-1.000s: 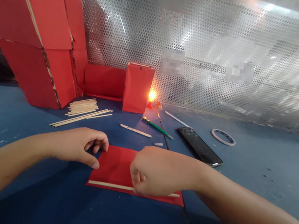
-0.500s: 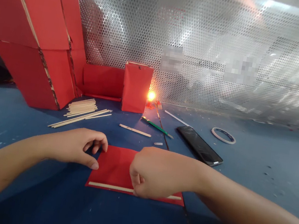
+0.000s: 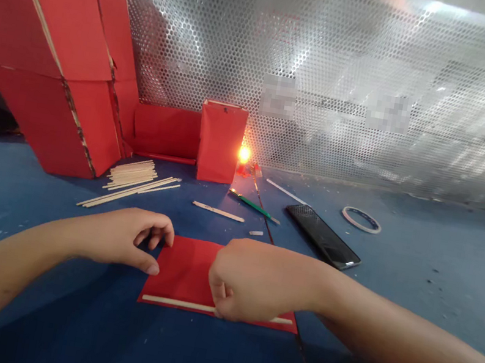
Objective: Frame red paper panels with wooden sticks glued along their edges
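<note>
Stick (image 3: 178, 303): lies at the red sheet's (image 3: 186, 268) six o'clock, straighter along that edge than a second ago.
Left hand (image 3: 135, 238): at nine o'clock, fingers loosely apart, nothing held.
Right hand (image 3: 248, 282): fingers narrow over the stick, grip hidden.
Room: worktop (image 3: 177, 350) stretches toward six; phone (image 3: 322, 237) bounds two.

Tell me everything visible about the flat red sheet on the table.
The red sheet looks like thin paper, roughly rectangular. It lies flat on the blue table. A pale stick lies along its near edge. The right hand covers part of its right side, fingertips down at the stick; the left hand is at its left edge, contact unclear.
</note>
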The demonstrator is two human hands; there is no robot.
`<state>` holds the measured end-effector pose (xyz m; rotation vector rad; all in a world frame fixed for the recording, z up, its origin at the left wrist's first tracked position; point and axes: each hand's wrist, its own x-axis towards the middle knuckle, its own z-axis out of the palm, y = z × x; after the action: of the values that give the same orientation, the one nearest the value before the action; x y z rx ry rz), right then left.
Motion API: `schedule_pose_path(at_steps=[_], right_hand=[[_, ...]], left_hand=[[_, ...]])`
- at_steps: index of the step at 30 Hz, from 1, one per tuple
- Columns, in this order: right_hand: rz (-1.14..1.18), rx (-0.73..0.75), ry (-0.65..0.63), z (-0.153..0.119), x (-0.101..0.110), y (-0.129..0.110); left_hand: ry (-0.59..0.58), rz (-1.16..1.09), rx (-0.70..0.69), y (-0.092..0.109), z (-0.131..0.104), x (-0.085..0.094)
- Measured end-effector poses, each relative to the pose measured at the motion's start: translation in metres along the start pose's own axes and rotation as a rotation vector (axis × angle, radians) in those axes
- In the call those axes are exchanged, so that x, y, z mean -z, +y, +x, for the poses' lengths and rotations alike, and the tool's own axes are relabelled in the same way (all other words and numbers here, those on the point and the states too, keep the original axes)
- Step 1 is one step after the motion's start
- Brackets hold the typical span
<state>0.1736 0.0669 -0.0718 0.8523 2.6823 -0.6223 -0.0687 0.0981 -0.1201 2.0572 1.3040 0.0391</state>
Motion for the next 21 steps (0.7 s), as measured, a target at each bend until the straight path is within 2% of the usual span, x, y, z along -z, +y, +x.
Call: schedule_pose_path(at_steps=[21], right_hand=[[-0.061, -0.024, -0.043, -0.001, 0.0025, -0.0034]], left_hand=[[-0.012, 0.014, 0.011, 0.0018, 0.0003, 0.0011]])
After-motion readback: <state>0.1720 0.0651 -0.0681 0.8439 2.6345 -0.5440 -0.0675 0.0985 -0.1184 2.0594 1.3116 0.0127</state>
